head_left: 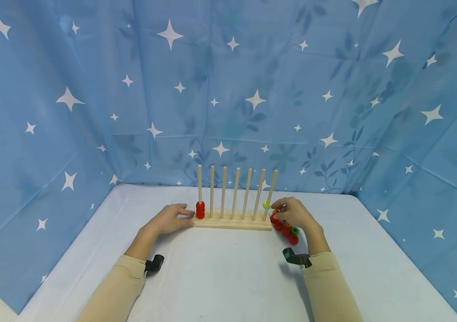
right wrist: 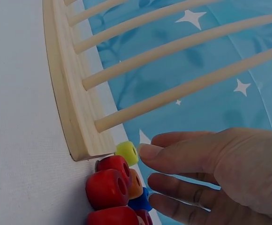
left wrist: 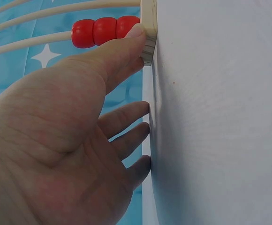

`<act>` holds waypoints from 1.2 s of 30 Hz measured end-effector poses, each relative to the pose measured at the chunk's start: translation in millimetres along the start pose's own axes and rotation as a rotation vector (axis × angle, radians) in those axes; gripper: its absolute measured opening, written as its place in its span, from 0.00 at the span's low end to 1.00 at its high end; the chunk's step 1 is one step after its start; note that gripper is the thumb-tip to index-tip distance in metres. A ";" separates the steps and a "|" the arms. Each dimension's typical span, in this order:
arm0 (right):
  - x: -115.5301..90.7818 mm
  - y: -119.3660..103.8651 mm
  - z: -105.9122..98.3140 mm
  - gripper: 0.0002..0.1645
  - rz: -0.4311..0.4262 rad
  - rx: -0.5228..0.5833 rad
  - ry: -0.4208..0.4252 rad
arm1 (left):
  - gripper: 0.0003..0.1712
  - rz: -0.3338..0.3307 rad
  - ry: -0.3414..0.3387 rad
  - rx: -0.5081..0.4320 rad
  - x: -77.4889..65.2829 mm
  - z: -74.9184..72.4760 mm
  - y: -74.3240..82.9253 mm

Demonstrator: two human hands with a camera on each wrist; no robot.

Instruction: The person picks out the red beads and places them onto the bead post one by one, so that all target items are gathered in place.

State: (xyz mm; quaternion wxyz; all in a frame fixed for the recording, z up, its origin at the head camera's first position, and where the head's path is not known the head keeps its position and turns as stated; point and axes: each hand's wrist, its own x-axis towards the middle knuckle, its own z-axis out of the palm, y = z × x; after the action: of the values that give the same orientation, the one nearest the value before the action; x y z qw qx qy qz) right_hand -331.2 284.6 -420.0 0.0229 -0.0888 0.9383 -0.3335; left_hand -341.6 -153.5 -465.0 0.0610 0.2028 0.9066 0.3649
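Head view shows the left hand (head_left: 168,219) in a pinching grip on the wooden rack (head_left: 232,224), near the far edge of the counter (head_left: 212,277); the right hand (head_left: 298,215), loosely parted, holds nothing beside loose beads (head_left: 286,231).

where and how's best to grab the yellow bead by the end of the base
Probably pinch the yellow bead by its rounded outer wall, coming from above and the right, where the open right grip is. Its hole seems to face up; the wooden base and a red bead crowd its other sides.
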 end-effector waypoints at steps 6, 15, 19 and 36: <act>1.5 0.3 3.5 0.17 -0.003 -0.028 -0.005 | 0.25 0.000 0.005 0.010 -0.5 -0.6 1.8; 4.3 -0.6 10.1 0.14 -0.053 -0.113 -0.009 | 0.25 0.003 0.009 0.014 -1.1 -2.8 0.9; 4.1 -0.7 10.6 0.13 -0.043 -0.125 -0.009 | 0.25 0.005 0.004 0.012 -0.9 -3.2 0.7; 5.4 1.1 15.0 0.09 -0.052 -0.168 0.001 | 0.24 0.000 0.002 0.009 -0.9 -1.1 2.7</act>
State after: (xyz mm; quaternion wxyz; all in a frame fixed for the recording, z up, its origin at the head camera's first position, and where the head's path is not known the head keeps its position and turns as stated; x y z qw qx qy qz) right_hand -335.2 275.0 -432.3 0.0065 -0.1145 0.9604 -0.2540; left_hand -340.2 -152.8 -462.4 0.0590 0.2028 0.9084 0.3609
